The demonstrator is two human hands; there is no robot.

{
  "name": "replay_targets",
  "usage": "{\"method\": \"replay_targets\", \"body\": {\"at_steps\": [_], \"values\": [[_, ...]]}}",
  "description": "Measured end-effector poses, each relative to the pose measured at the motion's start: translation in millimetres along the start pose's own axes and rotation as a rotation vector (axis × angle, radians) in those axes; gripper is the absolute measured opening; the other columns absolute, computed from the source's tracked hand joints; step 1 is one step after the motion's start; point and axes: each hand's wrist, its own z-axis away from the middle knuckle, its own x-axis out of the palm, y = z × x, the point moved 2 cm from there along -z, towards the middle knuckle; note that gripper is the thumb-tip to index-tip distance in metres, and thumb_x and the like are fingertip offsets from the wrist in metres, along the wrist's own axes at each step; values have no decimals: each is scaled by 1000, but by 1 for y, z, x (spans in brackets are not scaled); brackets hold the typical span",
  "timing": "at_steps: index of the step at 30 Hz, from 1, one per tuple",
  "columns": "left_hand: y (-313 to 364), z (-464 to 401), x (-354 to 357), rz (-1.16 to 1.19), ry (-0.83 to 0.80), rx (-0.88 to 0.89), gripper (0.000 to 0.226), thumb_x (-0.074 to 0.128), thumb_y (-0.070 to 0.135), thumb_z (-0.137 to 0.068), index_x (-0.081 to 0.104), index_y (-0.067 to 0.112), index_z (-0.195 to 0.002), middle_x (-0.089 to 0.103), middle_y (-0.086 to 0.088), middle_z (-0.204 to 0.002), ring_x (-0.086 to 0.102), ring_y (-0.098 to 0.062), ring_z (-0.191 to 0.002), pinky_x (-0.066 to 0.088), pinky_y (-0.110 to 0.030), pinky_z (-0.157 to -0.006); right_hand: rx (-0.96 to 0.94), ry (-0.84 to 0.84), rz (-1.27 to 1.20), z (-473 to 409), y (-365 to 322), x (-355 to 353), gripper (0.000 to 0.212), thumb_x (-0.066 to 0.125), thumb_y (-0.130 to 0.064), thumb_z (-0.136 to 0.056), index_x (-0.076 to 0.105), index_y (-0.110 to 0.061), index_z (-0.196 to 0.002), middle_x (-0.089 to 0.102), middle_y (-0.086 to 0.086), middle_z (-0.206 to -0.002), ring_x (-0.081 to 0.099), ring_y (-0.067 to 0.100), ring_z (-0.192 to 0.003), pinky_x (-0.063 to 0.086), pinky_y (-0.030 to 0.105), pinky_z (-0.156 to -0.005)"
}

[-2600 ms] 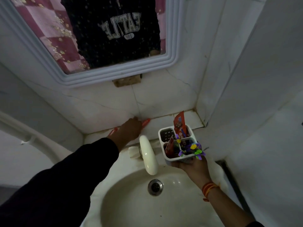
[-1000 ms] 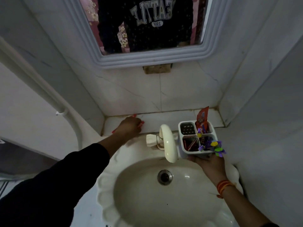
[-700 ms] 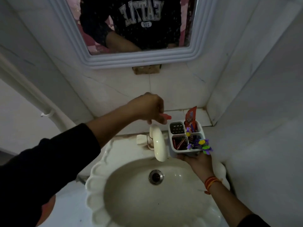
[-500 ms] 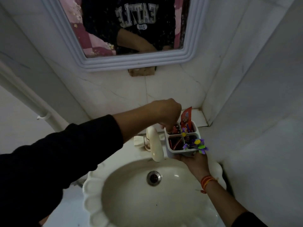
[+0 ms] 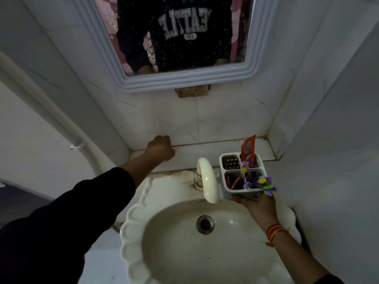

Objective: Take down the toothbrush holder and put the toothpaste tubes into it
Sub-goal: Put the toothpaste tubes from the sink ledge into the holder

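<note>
Toothbrush holder (image 5: 242, 175) held over the sink's (image 5: 131, 222) edge, one red toothpaste tube (image 5: 248, 149) upright inside.
Right hand (image 5: 256, 201) cups its base; left hand (image 5: 162, 149) curls on the ledge (image 5: 205, 153), contents hidden. Best keep the holder level and near.

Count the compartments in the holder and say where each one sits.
4, in a two-by-two grid in the toothbrush holder: far-left empty with a perforated floor, far-right holding the tall red toothpaste tube, near-left holding red items, near-right partly hidden by the purple flower decoration.
</note>
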Motion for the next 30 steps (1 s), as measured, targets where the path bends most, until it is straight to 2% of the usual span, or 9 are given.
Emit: {"method": "replay_targets", "body": {"at_steps": [2,6,7,11,13,15,19,24,30], "values": [[-22,-1,14,-70,-10,-91,50,49,37,-99,44,7,-139,48,-22,-137,52,-43,-126,45,-45,-105,-7,-1,28,-1,2,-2,96,100,-16,-42,65,4,-129,74,14,-120,70,-16,-92,57,2,-77],[-46,-1,36,-111,-90,-32,63,50,13,-96,29,16,-156,46,-22,-144,47,-38,-133,45,-42,-107,1,22,26,0,3,-3,125,99,-63,-23,68,-2,-127,76,8,-116,74,10,-104,59,6,-81],[-50,-2,40,-128,-61,-18,59,51,13,-95,38,16,-152,50,-22,-140,51,-37,-129,46,-41,-105,6,26,21,0,4,-3,124,99,-61,-24,67,-2,-128,76,8,-117,73,9,-105,58,4,-78],[-51,-4,45,-13,-10,-47,37,61,20,-84,62,10,-120,62,-18,-120,60,-35,-113,47,-34,-86,-2,6,8,-3,5,-1,85,95,10,-53,62,8,-131,71,20,-126,70,-18,-86,55,0,-65],[-40,-1,35,60,-14,-7,30,68,20,-80,70,9,-108,69,-15,-111,63,-31,-108,46,-28,-76,-10,-3,-6,-2,1,2,77,85,26,-61,59,14,-132,67,20,-128,69,-21,-77,53,0,-59],[-20,7,15,145,37,57,27,80,23,-78,78,6,-99,74,-11,-104,68,-26,-98,49,-26,-75,-24,-5,22,-2,1,2,79,83,27,-61,56,15,-135,64,21,-129,70,-19,-75,54,1,-56],[36,40,-33,306,147,268,35,90,33,-68,80,11,-93,72,3,-95,66,-9,-87,50,-20,-79,-11,23,51,-1,3,-4,100,99,-12,-41,62,3,-133,72,15,-123,71,4,-103,56,3,-68],[104,76,-78,231,284,498,27,83,24,-81,78,16,-107,74,1,-98,70,-10,-80,61,-26,-78,-43,26,75,-2,4,-4,78,98,7,-53,68,-8,-123,76,8,-118,71,-12,-97,57,4,-76],[151,80,-48,55,31,596,23,78,26,-84,79,11,-102,76,-4,-92,72,-15,-79,62,-31,-81,-77,18,-15,1,-1,0,83,85,30,-58,54,12,-134,66,16,-124,70,-19,-85,57,3,-65]]}}
